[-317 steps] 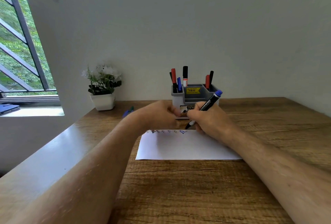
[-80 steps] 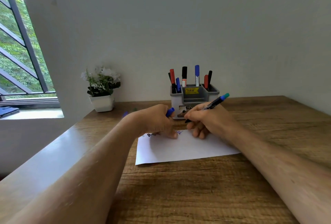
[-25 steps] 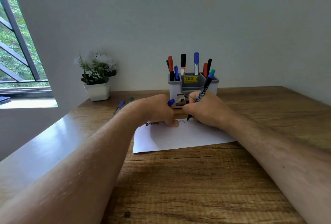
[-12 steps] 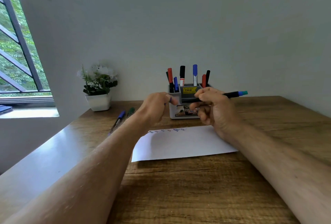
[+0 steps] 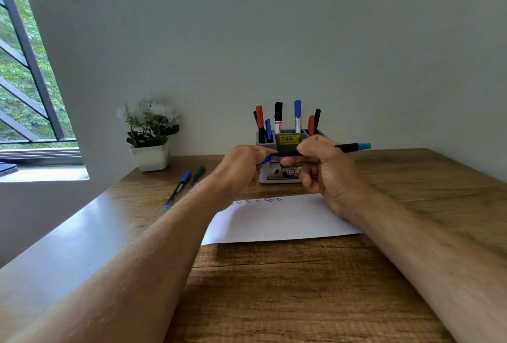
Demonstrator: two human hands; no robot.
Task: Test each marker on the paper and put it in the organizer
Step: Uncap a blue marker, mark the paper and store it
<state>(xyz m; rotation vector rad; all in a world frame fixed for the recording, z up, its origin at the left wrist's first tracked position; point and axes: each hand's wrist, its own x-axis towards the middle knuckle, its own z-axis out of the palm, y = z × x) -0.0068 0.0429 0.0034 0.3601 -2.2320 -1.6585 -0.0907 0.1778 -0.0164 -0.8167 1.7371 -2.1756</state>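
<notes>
I see both hands raised above the paper, in front of the organizer. The right hand is closed around a black marker, held level, its teal end pointing right and clear of the fist. The left hand is clenched on a blue cap, which sits right at the marker's left end; I cannot tell whether cap and tip are touching or just apart. The paper lies flat on the wooden worktop, with a short row of small test marks along its far edge, one of them blue and bolder than the rest. The organizer, grey above and white below, stands just behind the paper and carries a yellow price sticker. Upright in it I count a red marker, a short blue one, a black-capped one, a tall blue-capped one, and a red and black pair at the right side; which compartment each sits in I cannot tell. To the left, two markers lie loose on the worktop, well apart from the paper: a blue-capped marker and a green marker just beside it. A white potted plant stands at the far left corner, near the window.
</notes>
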